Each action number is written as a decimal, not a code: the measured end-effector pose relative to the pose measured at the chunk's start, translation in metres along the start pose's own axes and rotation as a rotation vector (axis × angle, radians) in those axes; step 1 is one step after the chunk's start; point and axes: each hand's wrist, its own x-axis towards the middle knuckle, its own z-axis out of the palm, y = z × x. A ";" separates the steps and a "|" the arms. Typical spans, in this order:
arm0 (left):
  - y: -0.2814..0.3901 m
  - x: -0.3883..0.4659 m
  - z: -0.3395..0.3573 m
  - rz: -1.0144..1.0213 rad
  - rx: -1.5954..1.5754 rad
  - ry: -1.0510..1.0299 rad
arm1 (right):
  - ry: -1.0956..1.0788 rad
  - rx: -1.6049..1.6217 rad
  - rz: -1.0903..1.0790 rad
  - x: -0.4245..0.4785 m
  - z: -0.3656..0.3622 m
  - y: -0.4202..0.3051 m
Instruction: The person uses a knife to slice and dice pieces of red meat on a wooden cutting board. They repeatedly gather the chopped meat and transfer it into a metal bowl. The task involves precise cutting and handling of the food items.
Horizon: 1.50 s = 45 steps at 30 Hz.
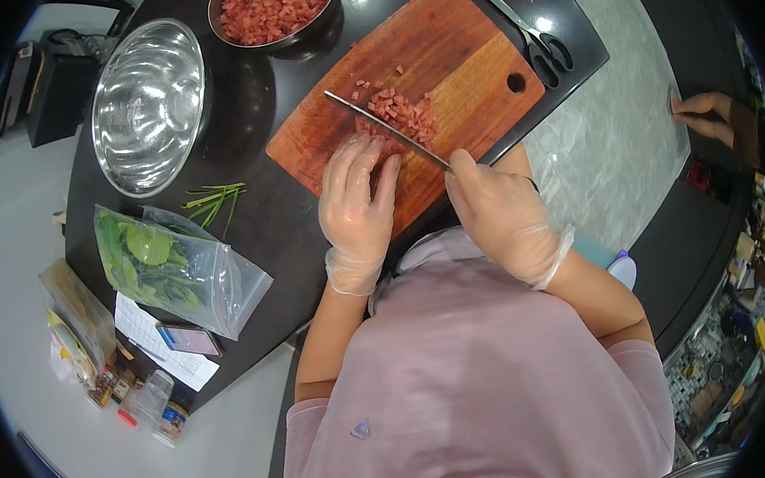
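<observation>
My right hand (495,209), in a clear disposable glove, is closed round the handle of a kitchen knife (385,128). The blade lies across a wooden cutting board (470,56), between diced pink meat (407,112) and my left hand (357,201). Also gloved, my left hand rests with bent fingers on an uncut piece of meat (386,143) just on the near side of the blade; the fingers partly hide it. A few loose cubes lie beyond the blade. The knife handle is hidden in my right hand.
Scissors (527,29) lie right of the board. Beyond it stands a metal bowl of diced meat (277,12); leftward are an empty steel bowl (149,108), green stalks (212,200), a zip bag of leaves (174,265), a phone (188,339) on paper, and jars. Another person's legs (710,114) show far right.
</observation>
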 end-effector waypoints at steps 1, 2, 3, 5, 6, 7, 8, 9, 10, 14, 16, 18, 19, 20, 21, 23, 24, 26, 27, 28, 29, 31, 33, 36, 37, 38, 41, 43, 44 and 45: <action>0.000 0.000 -0.001 -0.001 0.001 -0.012 | -0.034 -0.024 0.009 0.002 0.003 -0.001; 0.000 0.000 -0.001 -0.013 -0.004 -0.018 | -0.067 -0.048 0.019 0.005 0.007 -0.003; 0.000 -0.001 -0.001 -0.028 -0.009 -0.023 | -0.101 -0.074 0.026 0.010 0.011 -0.005; 0.002 -0.001 -0.001 -0.042 -0.022 -0.026 | -0.057 -0.050 -0.028 0.024 0.019 -0.007; 0.000 -0.002 -0.001 -0.046 -0.024 -0.023 | -0.035 -0.035 -0.059 0.028 0.023 -0.009; 0.000 -0.003 -0.002 -0.050 -0.026 -0.020 | -0.051 -0.036 -0.028 0.025 0.022 -0.007; 0.001 -0.003 -0.003 -0.068 -0.034 -0.029 | -0.067 -0.036 0.004 0.019 0.020 -0.003; 0.003 -0.003 -0.003 -0.089 -0.038 -0.032 | -0.084 -0.037 0.027 0.015 0.018 0.000; 0.004 -0.002 -0.004 -0.111 -0.042 -0.034 | -0.059 -0.030 0.013 0.014 0.016 0.002; 0.002 -0.001 -0.003 -0.067 -0.049 -0.013 | 0.015 0.002 -0.023 0.009 0.006 0.004; 0.000 0.001 -0.001 -0.018 -0.058 0.011 | 0.031 0.021 -0.027 0.009 0.000 0.001; -0.001 -0.003 -0.001 -0.044 -0.057 0.009 | 0.035 0.026 -0.032 0.004 -0.003 -0.003; -0.001 -0.003 -0.001 -0.055 -0.058 0.010 | 0.038 0.021 -0.034 0.003 -0.004 -0.004; -0.001 -0.002 0.000 -0.044 -0.062 0.016 | 0.027 0.019 -0.030 0.002 -0.004 -0.004; -0.002 -0.003 0.000 -0.038 -0.065 0.018 | 0.012 0.020 -0.025 0.001 -0.002 -0.004; -0.002 -0.004 0.000 -0.026 -0.057 0.021 | -0.027 0.008 -0.011 0.000 -0.001 -0.004; -0.003 -0.004 0.000 -0.021 -0.048 0.023 | -0.049 -0.006 -0.003 0.001 -0.003 -0.005; -0.003 -0.004 0.000 -0.022 -0.039 0.016 | -0.080 -0.026 0.004 0.003 -0.001 -0.006; -0.001 -0.003 0.000 -0.025 -0.043 0.009 | -0.087 -0.036 0.003 0.005 0.002 -0.007; 0.000 -0.002 -0.001 -0.028 -0.047 0.001 | -0.094 -0.045 0.003 0.008 0.005 -0.008; -0.001 -0.002 0.000 -0.028 -0.052 -0.004 | -0.067 -0.039 -0.032 0.016 0.012 -0.009; -0.003 -0.001 -0.001 -0.026 -0.061 -0.009 | -0.009 -0.028 -0.106 0.033 0.024 -0.011; -0.003 -0.003 0.001 -0.021 -0.068 0.006 | -0.036 -0.035 -0.058 0.025 0.026 -0.010; -0.005 -0.004 -0.002 0.018 -0.038 0.021 | -0.031 0.037 0.033 0.001 0.020 0.003; -0.004 -0.005 -0.003 0.033 -0.023 0.024 | -0.020 0.027 0.023 0.000 0.019 0.004; -0.003 -0.006 -0.003 0.017 -0.018 0.014 | -0.010 0.017 0.012 0.002 0.016 0.005; -0.001 -0.007 -0.006 -0.013 -0.002 -0.010 | 0.028 0.033 -0.010 0.003 0.005 0.001; 0.000 -0.005 -0.005 -0.017 -0.007 -0.011 | 0.037 0.026 -0.020 0.002 0.001 -0.002; -0.001 -0.005 -0.006 -0.020 -0.005 -0.012 | 0.031 0.012 -0.025 0.000 0.000 -0.004; -0.001 -0.006 -0.006 -0.027 -0.005 -0.012 | 0.023 -0.005 -0.031 -0.001 0.000 -0.005</action>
